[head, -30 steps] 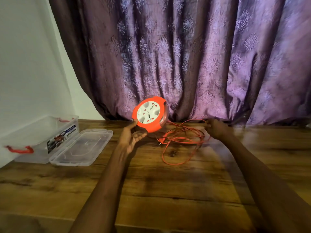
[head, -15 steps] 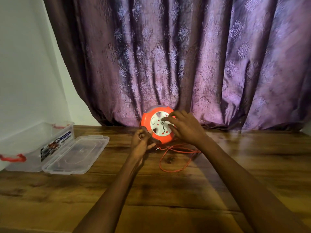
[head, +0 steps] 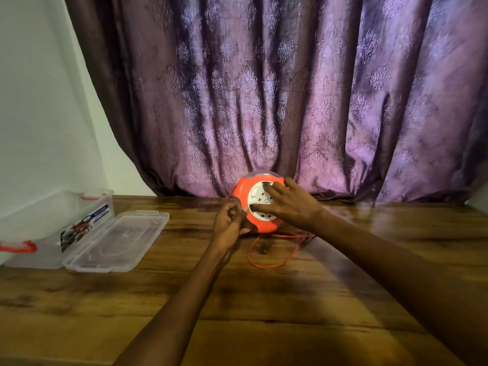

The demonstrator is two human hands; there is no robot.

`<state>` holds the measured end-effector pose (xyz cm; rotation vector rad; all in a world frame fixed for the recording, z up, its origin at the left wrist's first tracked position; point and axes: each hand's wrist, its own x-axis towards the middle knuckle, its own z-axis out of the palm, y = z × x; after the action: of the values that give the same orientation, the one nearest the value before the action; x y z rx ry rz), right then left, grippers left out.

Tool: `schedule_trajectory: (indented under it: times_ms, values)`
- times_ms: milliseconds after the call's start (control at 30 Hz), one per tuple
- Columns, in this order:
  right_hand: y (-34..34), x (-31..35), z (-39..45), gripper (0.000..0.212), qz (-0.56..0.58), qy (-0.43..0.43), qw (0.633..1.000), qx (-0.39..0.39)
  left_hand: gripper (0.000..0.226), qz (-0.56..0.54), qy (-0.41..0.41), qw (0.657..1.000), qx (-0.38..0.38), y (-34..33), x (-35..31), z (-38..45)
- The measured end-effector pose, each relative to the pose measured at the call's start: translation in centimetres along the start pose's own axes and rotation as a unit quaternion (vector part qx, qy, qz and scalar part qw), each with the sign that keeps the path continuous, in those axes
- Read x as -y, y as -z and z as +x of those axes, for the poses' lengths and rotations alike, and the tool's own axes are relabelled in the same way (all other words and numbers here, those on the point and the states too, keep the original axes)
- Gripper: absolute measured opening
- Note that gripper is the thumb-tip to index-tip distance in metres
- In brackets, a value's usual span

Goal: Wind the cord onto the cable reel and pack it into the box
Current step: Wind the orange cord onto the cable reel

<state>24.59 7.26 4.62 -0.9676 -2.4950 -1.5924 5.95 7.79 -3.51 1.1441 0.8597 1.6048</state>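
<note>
An orange cable reel (head: 241, 192) with a white socket face stands on edge near the back of the wooden table (head: 264, 313). My right hand (head: 290, 204) lies flat over the white face, fingers spread across it. My left hand (head: 228, 223) is at the reel's lower left edge, fingers pinched around the thin orange cord where it meets the reel. A loose loop of orange cord (head: 269, 264) lies on the table just below the reel, partly hidden by my right forearm. The clear plastic box (head: 52, 220) sits open at the far left.
The box's clear lid (head: 118, 239) lies flat beside it, hinged on its right; red latches show at both box ends. A purple patterned curtain (head: 264, 101) hangs right behind the reel. A white wall is at the left.
The reel went from lifted in my left hand to standing near the curtain. My right hand came from the cord pile onto its white face. The loose cord pile shrank.
</note>
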Motion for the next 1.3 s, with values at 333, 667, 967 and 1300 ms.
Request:
schedule_trajectory:
  times_ms: [333,667,967,1300]
  values:
    - [2.7,2.8,1.6,0.066,0.459,-0.615,0.641,-0.017,0.027,0.003,-0.111,0.992,-0.052,-4.2,2.1,-1.5]
    - [2.0,5.0,1.7,0.035,0.758,-0.621,0.185,-0.071,0.029,0.030,-0.094,0.993,-0.070,-2.6,2.1,-1.0]
    - [0.2,2.3,-0.1,0.050,0.295,-0.222,0.927,-0.069,0.011,-0.058,-0.029,0.996,-0.062,-0.7,0.4,-0.2]
    - [-0.2,1.3,-0.2,0.053,0.092,-0.133,0.987,0.024,0.009,-0.003,-0.056,0.998,-0.037,-1.1,1.1,0.1]
